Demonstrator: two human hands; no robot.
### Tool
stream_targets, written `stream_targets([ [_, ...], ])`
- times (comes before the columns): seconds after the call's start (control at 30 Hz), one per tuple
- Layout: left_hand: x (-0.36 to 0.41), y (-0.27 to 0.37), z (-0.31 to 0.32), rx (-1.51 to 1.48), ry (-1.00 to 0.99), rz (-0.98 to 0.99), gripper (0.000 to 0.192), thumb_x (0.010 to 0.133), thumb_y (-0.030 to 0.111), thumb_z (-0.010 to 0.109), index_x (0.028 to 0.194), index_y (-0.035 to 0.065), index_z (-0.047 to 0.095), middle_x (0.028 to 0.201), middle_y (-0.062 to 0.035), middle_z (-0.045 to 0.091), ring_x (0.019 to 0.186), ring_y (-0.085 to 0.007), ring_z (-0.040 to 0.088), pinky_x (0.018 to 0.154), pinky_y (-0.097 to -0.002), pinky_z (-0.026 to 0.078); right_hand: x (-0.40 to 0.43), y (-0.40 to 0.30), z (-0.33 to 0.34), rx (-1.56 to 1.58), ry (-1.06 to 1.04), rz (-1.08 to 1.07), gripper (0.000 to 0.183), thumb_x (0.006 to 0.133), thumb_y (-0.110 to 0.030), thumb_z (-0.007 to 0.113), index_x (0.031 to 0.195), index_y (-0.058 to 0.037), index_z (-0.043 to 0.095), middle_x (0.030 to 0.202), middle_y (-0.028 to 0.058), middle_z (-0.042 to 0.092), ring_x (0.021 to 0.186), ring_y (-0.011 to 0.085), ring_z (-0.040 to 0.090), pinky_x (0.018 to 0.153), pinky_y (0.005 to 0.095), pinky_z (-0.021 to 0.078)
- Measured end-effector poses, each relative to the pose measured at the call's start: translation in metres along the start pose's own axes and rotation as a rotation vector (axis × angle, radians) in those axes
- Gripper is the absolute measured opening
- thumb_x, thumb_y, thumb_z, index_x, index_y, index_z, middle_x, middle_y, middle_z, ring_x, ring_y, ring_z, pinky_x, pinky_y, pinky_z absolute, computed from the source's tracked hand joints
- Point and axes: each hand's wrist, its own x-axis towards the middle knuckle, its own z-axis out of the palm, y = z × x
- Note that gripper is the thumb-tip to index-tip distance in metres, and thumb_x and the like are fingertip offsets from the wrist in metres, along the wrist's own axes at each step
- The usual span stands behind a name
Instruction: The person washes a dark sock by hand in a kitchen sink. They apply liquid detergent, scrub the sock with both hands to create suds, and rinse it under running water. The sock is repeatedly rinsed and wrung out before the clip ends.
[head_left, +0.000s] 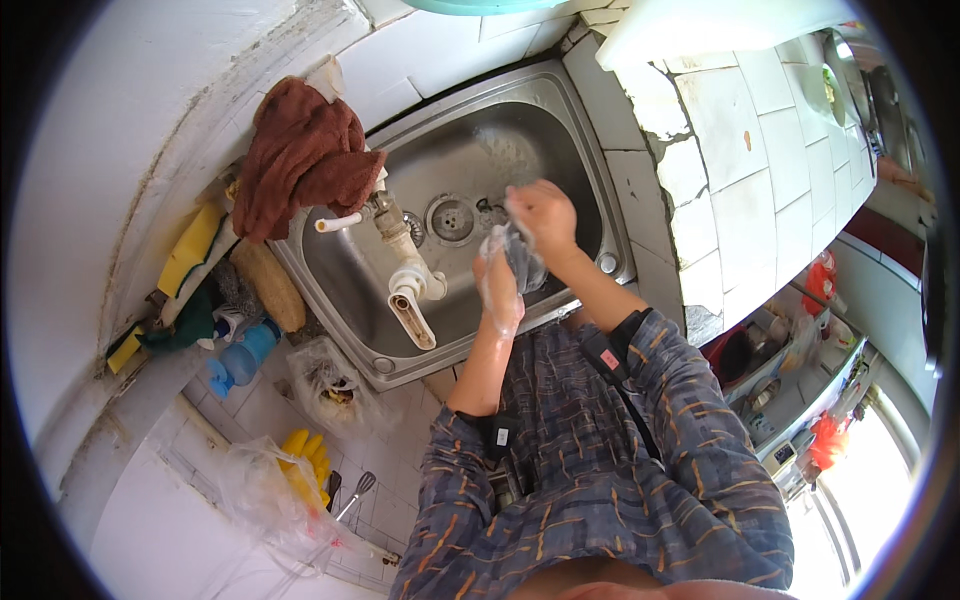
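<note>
Over the near right part of a stainless steel sink (352, 300), my left hand (496, 281) is wet and covered in white suds. A soapy grey item (526, 262), perhaps a cloth or scrubber, lies between my two hands, touching the left palm. My right hand (546, 217) is curled beside it, blurred, its fingers bent over the item's upper end. A small black loop (489, 205) shows by the drain strainer (452, 218). The white plastic tap (412, 289) is left of my hands; no water stream is visible from it.
A brown towel (304, 157) hangs over the pipe behind the tap. Left of the sink are a yellow sponge (190, 251), a loofah (268, 285), a blue bottle (244, 356) and a plastic bag (330, 382). Yellow gloves (306, 457) hang lower left. A tiled counter (739, 165) stands right.
</note>
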Motion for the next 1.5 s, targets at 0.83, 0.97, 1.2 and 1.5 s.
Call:
stream_targets([
  [0.83, 0.013, 0.029, -0.045, 0.515, -0.188, -0.031, 0.035, 0.094, 0.019, 0.066, 0.125, 0.0106, 0.053, 0.101, 0.0010, 0.058, 0.095, -0.0101, 0.057, 0.081, -0.0274, 0.048, -0.030, 0.011, -0.064, 0.503, -0.365, 0.705, 0.029, 0.091, -0.024, 0.068, 0.106, -0.0009, 0.062, 0.100, 0.0059, 0.063, 0.094, 0.0124, 0.057, 0.085, 0.0290, 0.0472],
  [0.97, 0.012, 0.032, -0.051, 0.561, -0.370, -0.001, 0.054, 0.095, 0.023, 0.066, 0.141, 0.0079, 0.042, 0.116, -0.0014, 0.056, 0.108, -0.0142, 0.056, 0.095, -0.0298, 0.046, -0.027, 0.016, -0.071, 0.578, -0.315, 0.716, 0.036, 0.090, -0.030, 0.070, 0.111, -0.0029, 0.060, 0.100, 0.0051, 0.062, 0.094, 0.0128, 0.056, 0.086, 0.0280, 0.0462],
  [1.2, 0.014, 0.035, -0.055, 0.097, -0.319, -0.394, 0.062, 0.102, 0.058, 0.033, 0.151, 0.0220, 0.025, 0.135, -0.0139, 0.049, 0.119, -0.0323, 0.056, 0.098, -0.0524, 0.049, -0.020, 0.010, -0.088, 0.624, -0.421, 0.598, 0.040, 0.085, -0.031, 0.073, 0.114, -0.0058, 0.063, 0.109, 0.0065, 0.062, 0.104, 0.0175, 0.058, 0.093, 0.0323, 0.0444],
  [1.5, 0.025, 0.008, -0.054, -0.065, -0.236, -0.294, 0.020, 0.103, 0.027, 0.053, 0.120, 0.0195, 0.047, 0.120, -0.0054, 0.058, 0.106, -0.0230, 0.061, 0.079, -0.0407, 0.054, -0.029, 0.000, -0.066, 0.155, -0.396, 0.506, 0.043, 0.079, -0.029, 0.079, 0.114, -0.0119, 0.062, 0.106, 0.0099, 0.067, 0.099, 0.0218, 0.065, 0.087, 0.0333, 0.0496],
])
